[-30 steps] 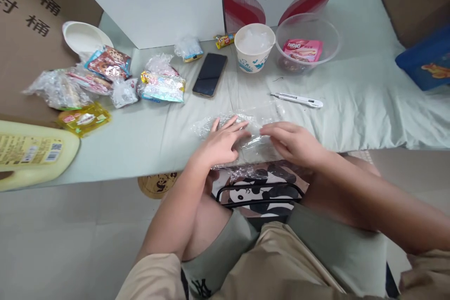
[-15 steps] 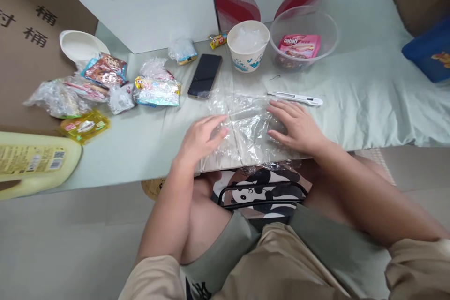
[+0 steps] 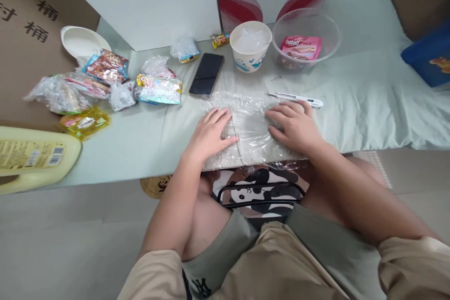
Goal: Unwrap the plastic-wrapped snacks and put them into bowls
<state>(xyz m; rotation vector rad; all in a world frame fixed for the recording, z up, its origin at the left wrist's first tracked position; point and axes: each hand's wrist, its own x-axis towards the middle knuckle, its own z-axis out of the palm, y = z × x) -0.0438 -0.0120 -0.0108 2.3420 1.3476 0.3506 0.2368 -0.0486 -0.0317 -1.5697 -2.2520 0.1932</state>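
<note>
Clock face centred on the clear plastic film [image 3: 250,124], 12 pointing away from the wearer.

Film: spread wrinkled on the cloth-covered counter [image 3: 365,119], near side reaching the front edge; cloth visible through it.

Left hand [image 3: 212,133]: at 9 o'clock, palm down, fingers extended and slightly spread over the film's edge. Released; nothing gripped.

Right hand [image 3: 294,124]: at 3 o'clock, palm down, fingers extended onto the film. Also released. Upper fingers overlap the white utility knife [image 3: 311,101] at 2 o'clock; contact with it cannot be told.

Surroundings: dark phone [image 3: 206,74] at 11, close to the film's far edge. Paper cup [image 3: 249,62] at 12, upright, translucent material inside. Clear bowl [image 3: 332,42] at 1, just beside the cup, holding a pink packet [image 3: 301,48]. Wrapped snacks [image 3: 160,88] at 10. Yellow packet [image 3: 85,123] at 9; pale yellow jug [image 3: 37,157] beyond it, near the left border.
</note>
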